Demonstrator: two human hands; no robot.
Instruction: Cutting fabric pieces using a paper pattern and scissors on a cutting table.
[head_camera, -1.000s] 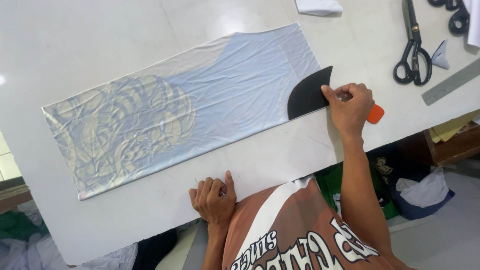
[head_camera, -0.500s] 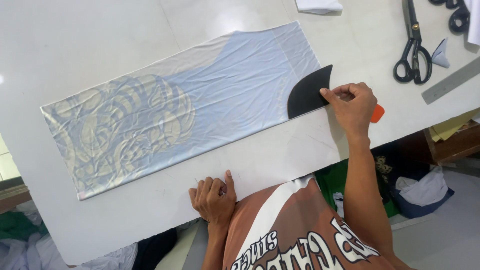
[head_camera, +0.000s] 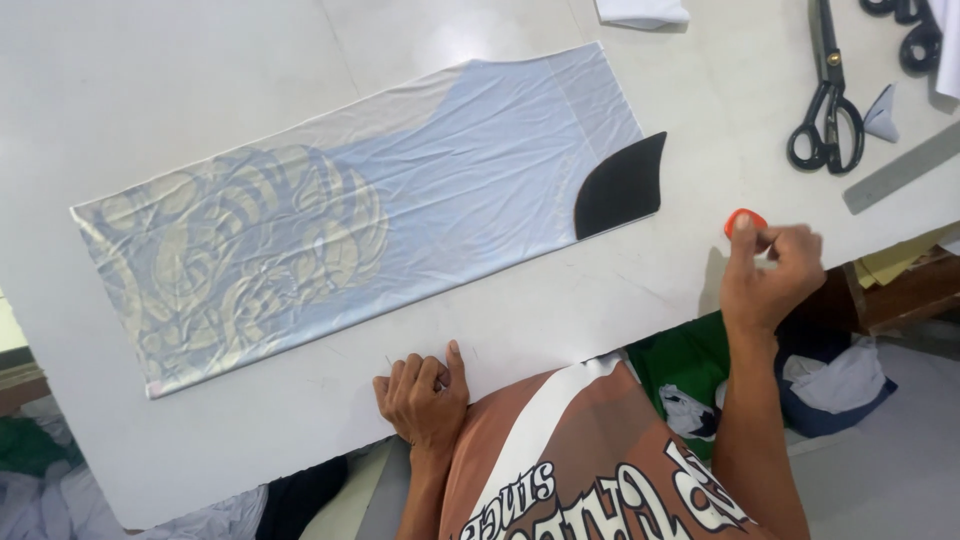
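A long pale blue fabric piece with a faded swirling print lies flat across the white table. At its right end rests a black curved pattern piece. My right hand is lifted off to the right of that piece and pinches a small orange chalk piece between thumb and fingers. My left hand rests with curled fingers on the table's near edge, below the fabric, holding nothing.
Black scissors lie at the back right, with a grey metal ruler beside them and a second scissor handle in the corner. A white folded cloth sits at the top edge. Fabric scraps lie under the table.
My right hand has lifted off the black pattern piece and moved right with the orange chalk. The black piece now lies fully uncovered. My left hand has stayed put.
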